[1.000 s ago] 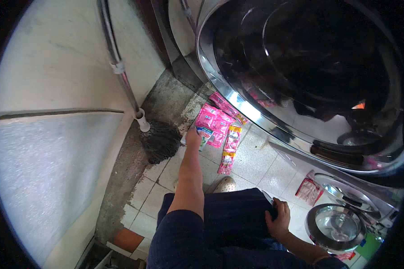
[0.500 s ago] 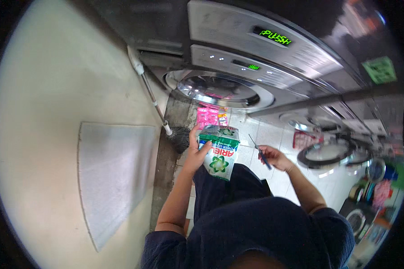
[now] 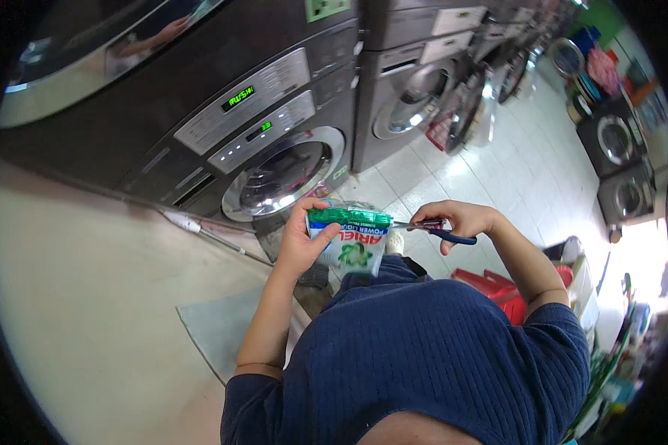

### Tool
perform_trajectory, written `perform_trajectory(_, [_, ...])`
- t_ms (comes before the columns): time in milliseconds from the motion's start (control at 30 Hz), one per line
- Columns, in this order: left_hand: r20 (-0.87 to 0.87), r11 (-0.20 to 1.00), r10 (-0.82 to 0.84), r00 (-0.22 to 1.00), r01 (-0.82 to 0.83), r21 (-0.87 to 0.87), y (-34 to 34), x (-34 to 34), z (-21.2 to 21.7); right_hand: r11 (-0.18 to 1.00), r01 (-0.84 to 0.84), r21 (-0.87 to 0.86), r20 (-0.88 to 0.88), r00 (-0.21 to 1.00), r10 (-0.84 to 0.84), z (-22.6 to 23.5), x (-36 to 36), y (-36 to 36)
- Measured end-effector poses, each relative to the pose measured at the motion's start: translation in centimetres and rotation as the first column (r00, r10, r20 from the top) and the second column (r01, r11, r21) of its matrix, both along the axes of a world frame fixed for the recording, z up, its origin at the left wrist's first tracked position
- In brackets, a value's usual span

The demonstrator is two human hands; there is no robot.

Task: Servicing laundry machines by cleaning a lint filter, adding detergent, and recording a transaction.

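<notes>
A green and white detergent pouch (image 3: 360,251) hangs in front of my chest, its print upside down. My left hand (image 3: 298,243) grips its left side, the thumb pressed across the front. My right hand (image 3: 464,218) is closed around the dark blue handles of a pair of scissors (image 3: 453,237). Their metal blades point left and meet the pouch's right edge, just below its green top band. Whether the blades have cut into the pouch, I cannot tell.
A front-loading washing machine (image 3: 283,176) with lit displays stands ahead, with another washer (image 3: 416,96) to its right. A mop handle (image 3: 215,236) leans at the left wall near a grey panel (image 3: 226,322). Red plastic items (image 3: 497,291) lie behind my right arm.
My right hand has brought the scissors left, up to the pouch's edge, from a spot apart from it. The view has turned, showing more of the machines and the room at right.
</notes>
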State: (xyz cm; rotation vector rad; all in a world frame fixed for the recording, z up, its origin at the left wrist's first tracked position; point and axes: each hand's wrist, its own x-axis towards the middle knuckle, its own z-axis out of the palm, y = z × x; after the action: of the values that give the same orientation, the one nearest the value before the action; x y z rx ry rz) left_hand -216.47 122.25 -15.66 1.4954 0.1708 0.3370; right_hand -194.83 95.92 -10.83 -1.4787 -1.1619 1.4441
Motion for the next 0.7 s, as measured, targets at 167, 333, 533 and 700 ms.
perform_trajectory(167, [-0.020, 0.970, -0.179, 0.984, 0.180, 0.162, -2.7, 2.1, 1.5, 0.988, 0.152, -0.011, 0.022, 0.988, -0.152, 0.7, -3.8, -6.1])
perform_trajectory(333, [0.020, 0.926, -0.350, 0.937, 0.342, 0.157, -6.7, 4.2, 3.3, 0.940, 0.340, -0.030, -0.083, 0.936, -0.342, 1.3, -7.0, -11.7])
perform_trajectory(533, [0.049, 0.828, -0.541, 0.840, 0.522, 0.205, -13.9, 6.4, 5.4, 0.871, 0.492, -0.008, -0.123, 0.863, -0.489, 0.7, -10.0, -20.3])
perform_trajectory(700, [0.017, 0.749, -0.642, 0.767, 0.622, 0.229, -21.8, 7.4, 6.3, 0.812, 0.584, 0.021, -0.108, 0.808, -0.579, 0.7, -12.8, -28.4])
